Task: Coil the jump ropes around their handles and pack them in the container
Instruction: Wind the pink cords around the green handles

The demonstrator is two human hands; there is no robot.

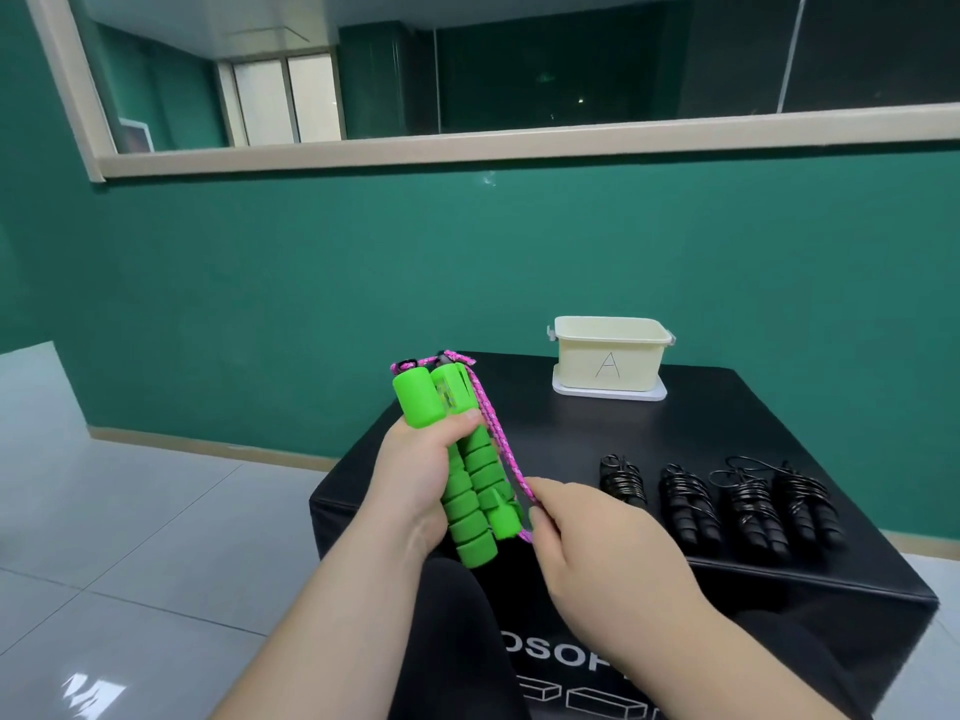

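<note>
Together, ridged green handles (470, 462) stand gripped in the left hand (410, 478), right hand (597, 543) pinching pink rope (500, 440).

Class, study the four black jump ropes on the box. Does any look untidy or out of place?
Yes: the third black bundle from the left has a loose loop of cord standing clear at its far end, while the other three look more tightly wound.

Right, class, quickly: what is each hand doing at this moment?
Left hand: grips the two green foam jump-rope handles together.
Right hand: pinches the pink braided rope beside the handles.
</note>
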